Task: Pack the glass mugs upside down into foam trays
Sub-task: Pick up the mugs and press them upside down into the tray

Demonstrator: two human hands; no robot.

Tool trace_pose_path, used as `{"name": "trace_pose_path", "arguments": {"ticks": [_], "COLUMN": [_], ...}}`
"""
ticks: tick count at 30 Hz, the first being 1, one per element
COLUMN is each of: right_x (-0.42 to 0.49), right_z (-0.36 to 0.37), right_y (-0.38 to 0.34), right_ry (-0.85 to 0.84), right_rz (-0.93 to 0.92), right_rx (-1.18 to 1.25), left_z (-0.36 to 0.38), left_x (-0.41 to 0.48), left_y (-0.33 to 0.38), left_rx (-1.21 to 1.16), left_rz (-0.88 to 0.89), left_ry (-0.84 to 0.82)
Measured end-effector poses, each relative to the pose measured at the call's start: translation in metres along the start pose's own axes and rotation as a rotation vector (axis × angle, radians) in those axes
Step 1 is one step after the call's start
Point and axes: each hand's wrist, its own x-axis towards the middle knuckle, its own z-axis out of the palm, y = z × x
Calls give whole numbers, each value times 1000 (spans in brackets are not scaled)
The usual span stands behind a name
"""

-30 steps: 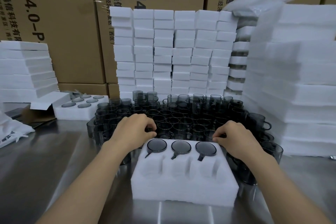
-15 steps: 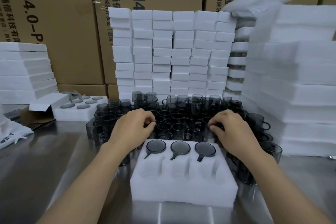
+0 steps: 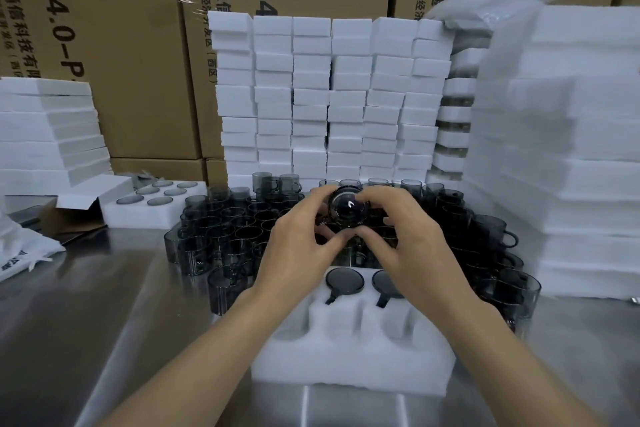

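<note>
A white foam tray [image 3: 349, 354] lies on the steel table in front of me. Upside-down smoky glass mugs [image 3: 345, 281] fill its far row; the near-row pockets are empty. Behind it stands a crowd of several upright dark glass mugs [image 3: 228, 222]. Above that crowd I hold one glass mug [image 3: 347, 211], tipped with its round end facing me. My left hand [image 3: 301, 246] grips its left side and my right hand [image 3: 412, 246] grips its right side, fingers curled round it. My right hand hides part of the tray's far row.
Stacks of white foam blocks [image 3: 329, 100] rise behind the mugs, with taller foam stacks on the right [image 3: 571, 149] and left [image 3: 45, 135]. A filled foam tray [image 3: 152, 204] sits at back left beside an open box. Cardboard cartons form the back wall.
Both hands came together from the left and right of the mug crowd to its middle. A mug has been lifted out and is now held up between them.
</note>
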Motion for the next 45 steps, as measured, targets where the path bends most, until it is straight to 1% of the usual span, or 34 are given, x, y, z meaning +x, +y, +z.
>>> {"name": "trace_pose_path", "arguments": {"ticks": [3, 6, 9, 15, 18, 22, 28, 30, 32, 36, 39, 42, 45], "right_x": [-1, -1, -1, -1, -1, -2, -1, -1, -2, -3, -2, 1, 0], "right_z": [5, 7, 7, 8, 7, 8, 9, 10, 11, 14, 12, 8, 10], "right_y": [-1, 1, 2, 0, 0, 0, -2, -1, -1, -8, -9, -5, 0], "right_ry": [4, 28, 69, 145, 161, 155, 197, 215, 242, 297, 267, 170, 159], "right_rz": [72, 93, 84, -8, -8, -1, -10, -3, 18, 119, 121, 44, 8], "right_rx": [18, -2, 12, -92, -81, -51, -63, -44, -3, 194, 318, 345, 318], "left_z": [-1, 0, 0, 1, 2, 1, -2, -2, -2, -4, -6, -8, -6], "left_x": [0, -2, -3, -3, -3, -3, -2, -3, -2, -2, 0, 1, 1], "left_y": [1, 5, 8, 12, 12, 12, 13, 14, 15, 18, 15, 14, 14], "left_rx": [39, 139, 193, 155, 173, 220, 189, 156, 136, 219, 285, 241, 144], "left_rz": [33, 76, 73, 94, 122, 164, 183, 195, 207, 280, 335, 341, 305], "left_ry": [51, 78, 92, 86, 76, 111, 97, 76, 89, 176, 212, 164, 79]}}
